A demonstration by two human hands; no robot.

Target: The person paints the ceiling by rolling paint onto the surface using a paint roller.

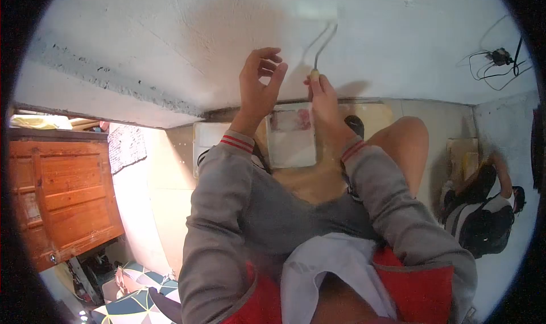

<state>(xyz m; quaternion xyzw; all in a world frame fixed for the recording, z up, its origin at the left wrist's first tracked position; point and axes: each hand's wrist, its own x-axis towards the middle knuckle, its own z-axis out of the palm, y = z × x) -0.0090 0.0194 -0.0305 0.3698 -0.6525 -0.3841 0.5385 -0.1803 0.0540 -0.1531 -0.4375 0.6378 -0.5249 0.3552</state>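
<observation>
A paint roller (325, 45) has its pale roller head against the white wall (375, 45) at the top centre. My right hand (327, 99) is closed round its handle, just above the floor edge. To the left, my left hand (263, 88) is raised in front of the wall, its fingers curled loosely apart with nothing in them. Between my forearms a white tray (291, 147) lies on the floor, with a reddish patch near its far end. Part of another white item (209, 136) shows beside my left sleeve.
Black wires and a plug (500, 56) hang on the wall at the right. A black and grey bag (483, 224) rests on the floor at the right. An orange wooden cabinet (79, 193) stands at the left, near a patterned cloth (136, 295). A rough ledge (122, 88) crosses the upper left.
</observation>
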